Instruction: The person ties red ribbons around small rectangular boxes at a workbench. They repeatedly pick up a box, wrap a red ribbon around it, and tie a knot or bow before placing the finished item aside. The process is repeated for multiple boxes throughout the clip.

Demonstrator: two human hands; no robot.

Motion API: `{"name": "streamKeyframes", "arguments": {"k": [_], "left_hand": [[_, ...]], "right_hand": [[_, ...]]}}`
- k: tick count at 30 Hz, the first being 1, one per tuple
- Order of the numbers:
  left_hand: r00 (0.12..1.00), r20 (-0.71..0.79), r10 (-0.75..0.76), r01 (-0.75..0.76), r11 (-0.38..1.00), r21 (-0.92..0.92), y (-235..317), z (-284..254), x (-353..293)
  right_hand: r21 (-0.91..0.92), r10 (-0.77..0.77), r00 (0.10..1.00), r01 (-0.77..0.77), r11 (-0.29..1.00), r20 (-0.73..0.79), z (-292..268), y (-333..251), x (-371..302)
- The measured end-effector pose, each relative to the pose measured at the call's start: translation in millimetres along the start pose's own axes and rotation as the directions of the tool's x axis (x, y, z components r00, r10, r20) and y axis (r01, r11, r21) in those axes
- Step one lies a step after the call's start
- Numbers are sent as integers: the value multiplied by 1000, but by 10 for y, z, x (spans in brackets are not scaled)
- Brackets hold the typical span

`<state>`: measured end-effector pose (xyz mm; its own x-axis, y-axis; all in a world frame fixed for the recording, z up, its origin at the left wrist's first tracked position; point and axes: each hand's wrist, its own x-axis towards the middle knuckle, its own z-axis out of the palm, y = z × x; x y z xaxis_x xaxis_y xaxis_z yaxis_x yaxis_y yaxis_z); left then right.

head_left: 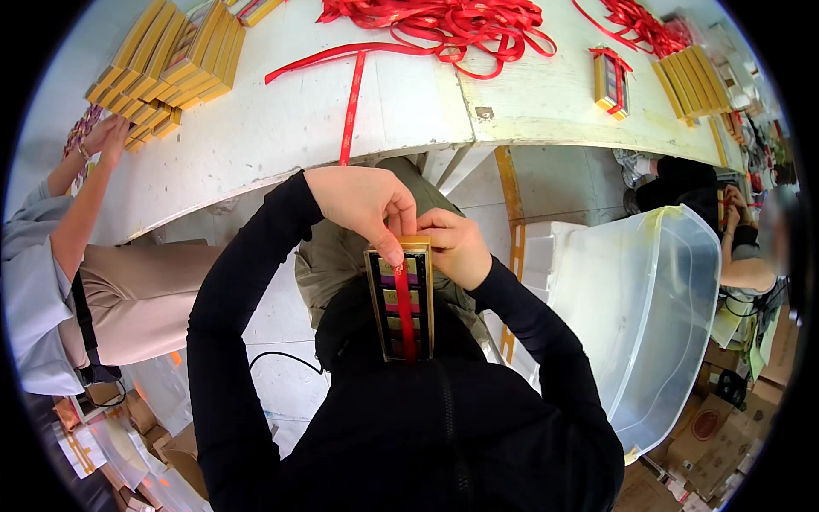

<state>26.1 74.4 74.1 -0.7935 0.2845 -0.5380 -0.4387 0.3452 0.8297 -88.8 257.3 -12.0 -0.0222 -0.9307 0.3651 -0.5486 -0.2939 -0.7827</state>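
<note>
A slim gold-edged box [386,300] with dark compartments rests upright on my lap, against my body. Down the middle of its face runs a red ribbon [404,316]. My left hand [373,203] pinches the ribbon at the box's top edge, thumb pressed on the front. At the top right corner, my right hand [456,247] has its fingers closed around the edge; whether they also hold ribbon behind the box is hidden. Another stretch of red ribbon [351,111] lies across the table and hangs over its front edge behind my left hand.
A white table [230,145] spans the front, bearing a red ribbon heap [461,26], stacked gold boxes [183,51] and one ribbon-tied box [611,83]. A clear plastic bin [648,316] stands at my right. Co-workers are at left [81,256] and far right [746,256].
</note>
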Motion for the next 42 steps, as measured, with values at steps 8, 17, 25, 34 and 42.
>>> {"name": "streamKeyframes", "arguments": {"k": [8, 17, 25, 34, 42], "left_hand": [[984, 131, 121, -72, 941, -330, -259, -21, 113], [955, -6, 296, -276, 883, -379, -513, 143, 320], [982, -140, 124, -179, 418, -891, -812, 635, 327], [654, -757, -10, -475, 772, -421, -683, 1130, 376], [241, -879, 411, -178, 909, 376, -506, 1219, 347]], "right_hand": [[329, 278, 960, -269, 905, 20, 11, -155, -33], [88, -91, 989, 102, 991, -120, -164, -28, -2], [94, -48, 999, 46, 995, 22, -259, 27, -58], [113, 149, 988, -143, 983, -43, -114, 51, -140], [157, 340, 930, -318, 935, -140, -4, -73, -143]]}}
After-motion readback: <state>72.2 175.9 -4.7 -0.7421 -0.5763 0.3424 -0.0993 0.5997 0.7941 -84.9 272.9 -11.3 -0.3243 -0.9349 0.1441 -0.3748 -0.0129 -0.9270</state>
